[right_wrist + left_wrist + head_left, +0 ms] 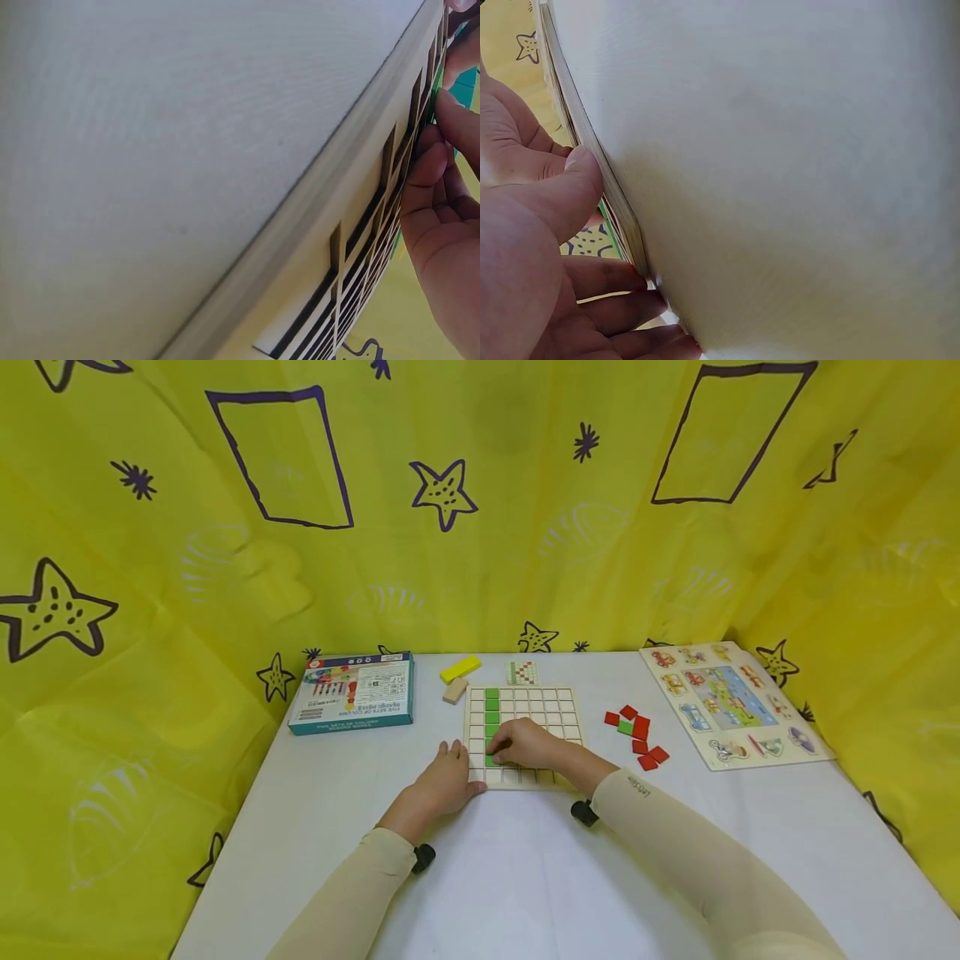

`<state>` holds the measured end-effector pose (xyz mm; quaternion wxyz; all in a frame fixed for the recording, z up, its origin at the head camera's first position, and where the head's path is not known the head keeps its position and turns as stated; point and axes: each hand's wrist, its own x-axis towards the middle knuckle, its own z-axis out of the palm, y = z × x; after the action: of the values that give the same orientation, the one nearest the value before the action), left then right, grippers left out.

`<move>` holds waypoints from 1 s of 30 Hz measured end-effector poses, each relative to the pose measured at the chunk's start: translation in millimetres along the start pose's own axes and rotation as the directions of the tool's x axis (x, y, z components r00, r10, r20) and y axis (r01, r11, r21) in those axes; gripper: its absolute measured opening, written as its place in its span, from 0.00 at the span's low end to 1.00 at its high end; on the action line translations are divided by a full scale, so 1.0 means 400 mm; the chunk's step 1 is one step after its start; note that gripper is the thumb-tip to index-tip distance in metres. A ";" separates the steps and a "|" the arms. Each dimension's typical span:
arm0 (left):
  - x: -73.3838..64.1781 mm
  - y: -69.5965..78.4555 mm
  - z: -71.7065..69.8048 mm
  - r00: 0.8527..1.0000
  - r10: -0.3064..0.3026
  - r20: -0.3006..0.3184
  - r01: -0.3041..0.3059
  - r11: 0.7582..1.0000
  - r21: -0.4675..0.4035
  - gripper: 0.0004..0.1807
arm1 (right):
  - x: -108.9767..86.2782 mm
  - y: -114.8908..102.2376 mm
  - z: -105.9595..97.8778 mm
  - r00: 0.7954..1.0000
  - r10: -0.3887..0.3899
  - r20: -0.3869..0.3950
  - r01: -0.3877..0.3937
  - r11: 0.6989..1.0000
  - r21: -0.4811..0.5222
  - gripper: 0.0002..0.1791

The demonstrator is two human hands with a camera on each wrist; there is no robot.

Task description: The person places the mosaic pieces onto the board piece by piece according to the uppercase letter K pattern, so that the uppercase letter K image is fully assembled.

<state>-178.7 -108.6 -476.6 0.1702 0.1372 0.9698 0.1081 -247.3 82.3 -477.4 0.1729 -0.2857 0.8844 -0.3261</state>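
Note:
A square wooden grid board point(542, 707) lies on the white table, with a column of green square tiles point(492, 705) in its second column from the left. My right hand point(528, 745) reaches over the board and pinches a green tile point(436, 96) at the lower end of that column. Its fingertips are right at the cell, and they partly hide the tile. At the near left corner, my left hand point(442, 779) rests against the board. In the left wrist view, the thumb point(581, 176) touches the near edge and the fingers stretch along the side.
Several red tiles point(641, 727) and one green tile lie right of the board. Behind it are a pattern card point(522, 673), a yellow block point(460, 669) and a plain wood block point(455, 691). A flat box point(352, 693) stands left, a picture puzzle point(735, 706) right.

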 end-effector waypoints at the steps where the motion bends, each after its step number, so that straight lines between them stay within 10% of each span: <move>1: 0.001 0.000 0.001 1.000 -0.001 0.000 0.001 1.000 -0.001 0.46 | 0.000 0.002 0.000 1.000 -0.003 -0.001 0.003 1.000 -0.003 0.07; 30: -0.002 0.006 -0.001 0.999 -0.030 0.028 0.030 0.999 -0.022 0.46 | -0.155 0.138 -0.205 0.960 0.185 -0.209 -0.180 0.983 0.044 0.11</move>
<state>-177.7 -106.8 -475.2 0.1866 0.1221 0.9681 0.1146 -261.2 194.0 -447.6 0.1104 -0.1643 0.9162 -0.3483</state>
